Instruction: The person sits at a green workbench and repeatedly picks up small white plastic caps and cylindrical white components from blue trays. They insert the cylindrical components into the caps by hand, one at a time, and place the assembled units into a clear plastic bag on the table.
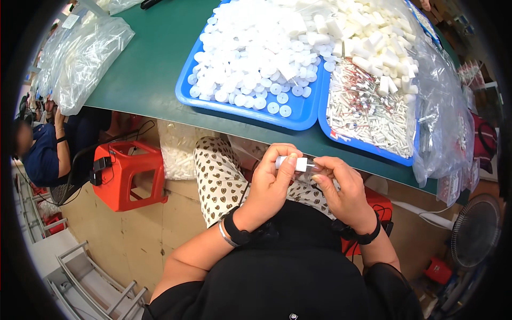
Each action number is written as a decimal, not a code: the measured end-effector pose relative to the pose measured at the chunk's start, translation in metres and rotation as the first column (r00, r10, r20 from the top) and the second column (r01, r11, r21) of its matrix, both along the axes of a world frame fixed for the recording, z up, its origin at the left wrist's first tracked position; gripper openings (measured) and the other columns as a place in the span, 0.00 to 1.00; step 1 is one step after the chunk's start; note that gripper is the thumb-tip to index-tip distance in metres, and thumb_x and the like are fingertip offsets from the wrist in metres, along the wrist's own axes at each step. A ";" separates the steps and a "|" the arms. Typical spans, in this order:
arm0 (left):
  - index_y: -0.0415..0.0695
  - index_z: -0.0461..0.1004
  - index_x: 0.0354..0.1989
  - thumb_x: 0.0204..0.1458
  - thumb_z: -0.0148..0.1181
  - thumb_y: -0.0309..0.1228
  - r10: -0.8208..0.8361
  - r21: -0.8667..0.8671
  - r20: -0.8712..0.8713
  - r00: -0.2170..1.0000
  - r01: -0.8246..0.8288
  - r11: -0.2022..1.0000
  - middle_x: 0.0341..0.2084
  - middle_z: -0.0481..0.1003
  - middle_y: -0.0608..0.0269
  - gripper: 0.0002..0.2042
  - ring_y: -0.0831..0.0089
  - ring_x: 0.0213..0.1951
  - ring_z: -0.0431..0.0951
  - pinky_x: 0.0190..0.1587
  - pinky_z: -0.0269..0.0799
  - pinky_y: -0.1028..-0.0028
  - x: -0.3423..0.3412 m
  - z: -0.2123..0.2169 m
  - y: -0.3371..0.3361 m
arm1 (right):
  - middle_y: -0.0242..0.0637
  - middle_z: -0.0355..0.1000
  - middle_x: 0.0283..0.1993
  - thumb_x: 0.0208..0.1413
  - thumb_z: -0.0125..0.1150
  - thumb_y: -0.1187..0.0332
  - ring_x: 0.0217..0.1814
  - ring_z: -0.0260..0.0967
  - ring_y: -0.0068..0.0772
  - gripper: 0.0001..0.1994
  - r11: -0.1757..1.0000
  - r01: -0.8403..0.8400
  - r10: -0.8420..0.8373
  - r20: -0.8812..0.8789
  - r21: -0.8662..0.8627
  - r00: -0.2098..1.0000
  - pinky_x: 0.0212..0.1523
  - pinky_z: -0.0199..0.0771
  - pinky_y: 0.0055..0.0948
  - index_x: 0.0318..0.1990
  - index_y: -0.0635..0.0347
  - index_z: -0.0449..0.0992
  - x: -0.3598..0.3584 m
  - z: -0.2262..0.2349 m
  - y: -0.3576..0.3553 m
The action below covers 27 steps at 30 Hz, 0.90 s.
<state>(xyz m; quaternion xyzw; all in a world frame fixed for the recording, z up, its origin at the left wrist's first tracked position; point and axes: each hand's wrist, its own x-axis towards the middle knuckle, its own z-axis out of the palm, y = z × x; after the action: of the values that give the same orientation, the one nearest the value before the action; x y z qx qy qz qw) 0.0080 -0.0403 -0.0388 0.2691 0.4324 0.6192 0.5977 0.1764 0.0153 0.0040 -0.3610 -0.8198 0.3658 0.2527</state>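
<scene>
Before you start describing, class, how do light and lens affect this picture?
Head view: the white discs look washed out by brightness; head view: the plastic bag at left catches glare; head view: the front edge of the green table bends and the corners fall black; head view: the hands look fairly sharp.

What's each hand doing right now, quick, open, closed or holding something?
Left hand: closed, holding a white piece.
Right hand: curled close beside it; whether it grips anything can't be told.
</scene>
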 end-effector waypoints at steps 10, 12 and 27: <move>0.39 0.69 0.44 0.65 0.49 0.27 0.191 0.226 -0.468 0.863 -0.092 0.970 0.39 0.70 0.62 0.06 0.78 0.35 0.70 0.37 0.69 0.77 0.007 -0.011 0.003 | 0.48 0.74 0.38 0.53 0.64 0.78 0.37 0.74 0.48 0.13 0.996 0.066 -0.064 -0.024 0.059 0.998 0.38 0.75 0.38 0.45 0.69 0.71 -0.007 -0.014 -0.005; 0.39 0.68 0.44 0.64 0.49 0.26 0.116 0.212 -0.512 0.851 -0.006 0.977 0.41 0.70 0.61 0.05 0.75 0.38 0.71 0.42 0.69 0.74 0.004 -0.010 0.003 | 0.48 0.74 0.39 0.53 0.64 0.78 0.38 0.74 0.49 0.13 0.995 0.043 -0.041 -0.019 0.089 0.999 0.38 0.75 0.38 0.45 0.69 0.71 -0.004 -0.019 -0.003; 0.39 0.57 0.68 0.62 0.49 0.28 -0.311 0.078 0.126 0.942 0.303 0.950 0.66 0.60 0.54 0.25 0.66 0.68 0.59 0.66 0.57 0.66 -0.004 -0.004 -0.001 | 0.50 0.73 0.41 0.56 0.58 0.78 0.41 0.74 0.53 0.11 0.991 -0.124 0.127 -0.094 0.042 0.987 0.41 0.74 0.41 0.47 0.67 0.69 -0.013 -0.032 -0.004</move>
<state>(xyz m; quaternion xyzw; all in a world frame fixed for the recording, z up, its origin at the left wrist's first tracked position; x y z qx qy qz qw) 0.0039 -0.0411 -0.0426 0.3075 0.3250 0.5476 0.7071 0.1637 0.0118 -0.0275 -0.2861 -0.8341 0.3833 0.2749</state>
